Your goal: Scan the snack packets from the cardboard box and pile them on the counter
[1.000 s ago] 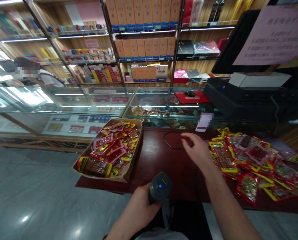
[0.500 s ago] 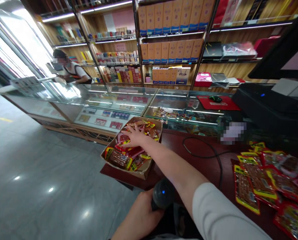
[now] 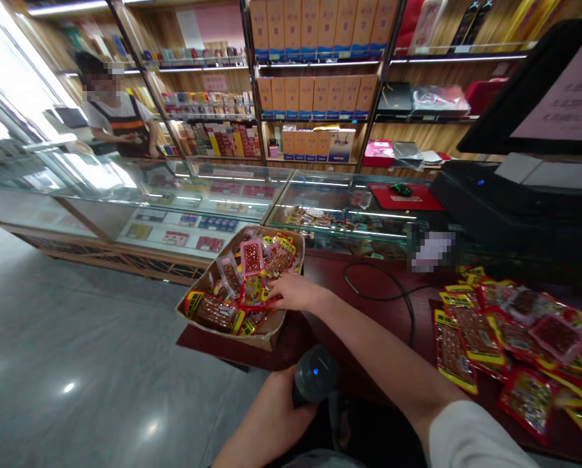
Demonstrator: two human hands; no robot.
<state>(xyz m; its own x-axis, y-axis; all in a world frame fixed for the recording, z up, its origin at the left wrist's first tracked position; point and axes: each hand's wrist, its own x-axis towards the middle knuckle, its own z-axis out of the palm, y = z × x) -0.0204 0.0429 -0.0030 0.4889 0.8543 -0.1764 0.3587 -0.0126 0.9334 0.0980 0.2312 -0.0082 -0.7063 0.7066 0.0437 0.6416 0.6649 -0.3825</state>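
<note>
My right hand point(image 3: 294, 292) reaches into an open cardboard box point(image 3: 274, 339) filled with packaged snacks. Its fingers are bent and closed on the edge of a red and yellow snack packet point(image 3: 253, 291) near the box's right side; the fingertips are partly hidden. Around it lie a pink-edged packet point(image 3: 251, 257) and a packet of brown sticks point(image 3: 215, 313). Low in the view, my left hand point(image 3: 281, 406) is wrapped round a dark cylinder point(image 3: 317, 374) with a small blue light on top. The lower part of that cylinder is hidden.
The box stands at the left end of a dark red table point(image 3: 327, 276). A pile of snack packets point(image 3: 510, 338) lies at the right, beside a black cable point(image 3: 383, 296). Behind run glass display counters point(image 3: 232, 175); another person point(image 3: 119, 120) stands at the far left.
My right hand has drawn back to the right across the box, its spread fingers now bent, uncovering packets. The view has turned slightly right. My left hand keeps its hold.
</note>
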